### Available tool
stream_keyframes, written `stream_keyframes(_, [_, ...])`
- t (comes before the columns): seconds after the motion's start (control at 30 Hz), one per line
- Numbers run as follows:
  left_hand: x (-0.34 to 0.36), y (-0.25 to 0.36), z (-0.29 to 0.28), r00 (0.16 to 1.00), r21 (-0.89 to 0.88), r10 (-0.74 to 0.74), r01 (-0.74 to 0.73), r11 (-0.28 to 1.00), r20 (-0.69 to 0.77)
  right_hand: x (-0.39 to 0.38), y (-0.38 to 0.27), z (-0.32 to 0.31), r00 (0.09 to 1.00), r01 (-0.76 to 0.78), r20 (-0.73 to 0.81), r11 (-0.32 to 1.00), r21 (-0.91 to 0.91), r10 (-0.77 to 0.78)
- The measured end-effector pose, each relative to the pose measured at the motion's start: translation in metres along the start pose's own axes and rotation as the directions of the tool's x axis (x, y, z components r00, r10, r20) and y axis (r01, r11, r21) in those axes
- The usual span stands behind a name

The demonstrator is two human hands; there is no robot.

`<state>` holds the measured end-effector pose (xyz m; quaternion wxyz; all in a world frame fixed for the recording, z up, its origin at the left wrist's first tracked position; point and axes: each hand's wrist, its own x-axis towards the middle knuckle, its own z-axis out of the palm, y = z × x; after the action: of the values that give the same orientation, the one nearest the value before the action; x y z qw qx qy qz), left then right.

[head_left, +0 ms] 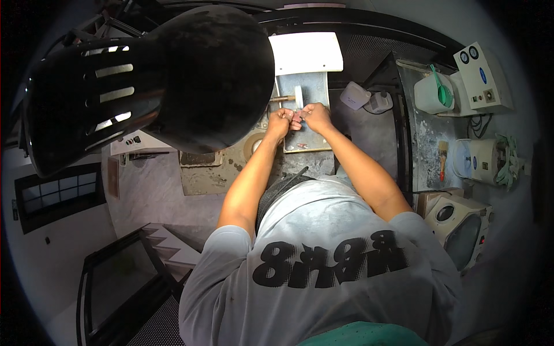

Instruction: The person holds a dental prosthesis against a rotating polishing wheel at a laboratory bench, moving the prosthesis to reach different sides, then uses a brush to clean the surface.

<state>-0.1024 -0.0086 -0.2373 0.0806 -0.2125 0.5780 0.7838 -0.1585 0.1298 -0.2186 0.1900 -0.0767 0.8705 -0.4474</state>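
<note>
Both my hands meet in a grey tray-like box (314,141) under the lamp. Between their fingertips is a small pink piece (297,117), which looks like part of a denture; fingers cover much of it. My left hand (278,124) is closed on its left side. My right hand (317,118) pinches it from the right. Just beyond the fingers stands a white polishing wheel (299,97) on a brownish spindle (281,99). Whether the piece touches the wheel cannot be made out. Small reddish bits (301,146) lie at the box's near end.
A large black lamp shade (213,75) covers the upper left. A white hood (309,53) tops the box. Right of it are a white jug (355,96), a tub (430,101) with a green scoop (442,92), a brush (442,160) and beige machines (483,81).
</note>
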Motion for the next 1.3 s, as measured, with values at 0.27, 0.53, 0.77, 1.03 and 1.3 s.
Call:
stream_keyframes(0.27, [-0.094, 0.093, -0.003, 0.894, 0.136, 0.442, -0.448, 0.884, 0.073, -0.054, -0.085, -0.033, 0.951, 0.246, 0.072, 0.88, 0.406, -0.3])
stream_keyframes(0.53, [-0.164, 0.14, 0.013, 0.75, 0.271, 0.662, -0.636, 0.722, -0.003, -0.104, -0.157, -0.075, 0.773, 0.606, -0.077, 0.697, 0.384, -0.629])
stream_keyframes(0.77, [-0.185, 0.148, 0.023, 0.702, 0.19, 0.712, -0.696, 0.692, -0.025, -0.121, -0.17, -0.086, 0.69, 0.711, -0.114, 0.641, 0.287, -0.715])
stream_keyframes(1.03, [-0.203, 0.145, 0.027, 0.704, 0.197, 0.71, -0.692, 0.694, -0.03, -0.137, -0.17, -0.088, 0.709, 0.683, -0.074, 0.658, 0.316, -0.701])
stream_keyframes(1.3, [-0.214, 0.141, 0.026, 0.671, 0.29, 0.739, -0.698, 0.655, -0.056, -0.142, -0.164, -0.086, 0.796, 0.486, 0.089, 0.72, 0.496, -0.599])
